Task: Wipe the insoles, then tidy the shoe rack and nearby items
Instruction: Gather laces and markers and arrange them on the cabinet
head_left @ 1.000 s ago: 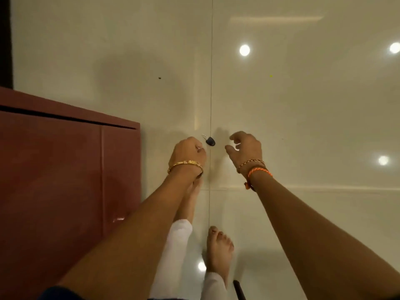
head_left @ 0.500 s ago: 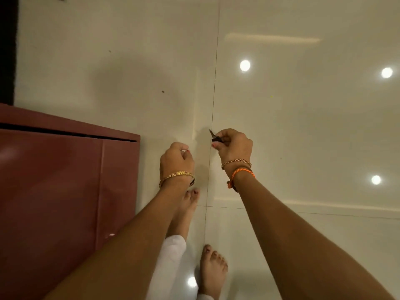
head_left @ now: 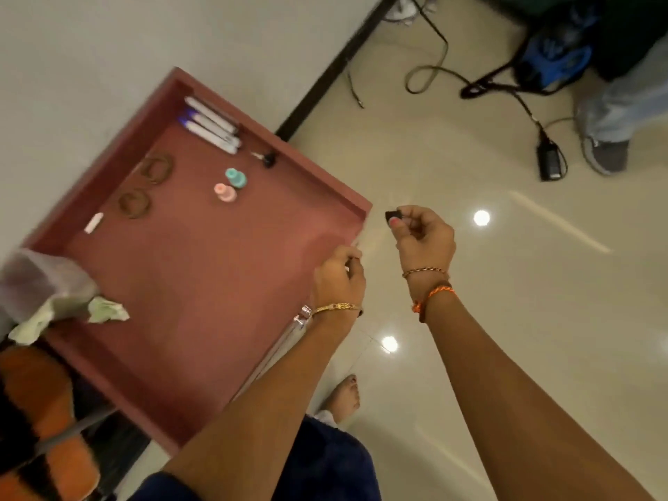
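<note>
A: Head view: right hand (head_left: 421, 236) fingers pinch a small black key (head_left: 392, 214); left hand (head_left: 338, 280) fingers curled, contents unclear.

B: Step: tidying. Shoe rack top (head_left: 202, 269) lies left of the fingers; next, likely set the key there beside its twin (head_left: 267, 159).

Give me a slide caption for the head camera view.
Right hand pinches a small black key beside the reddish-brown rimmed cabinet top.
</note>
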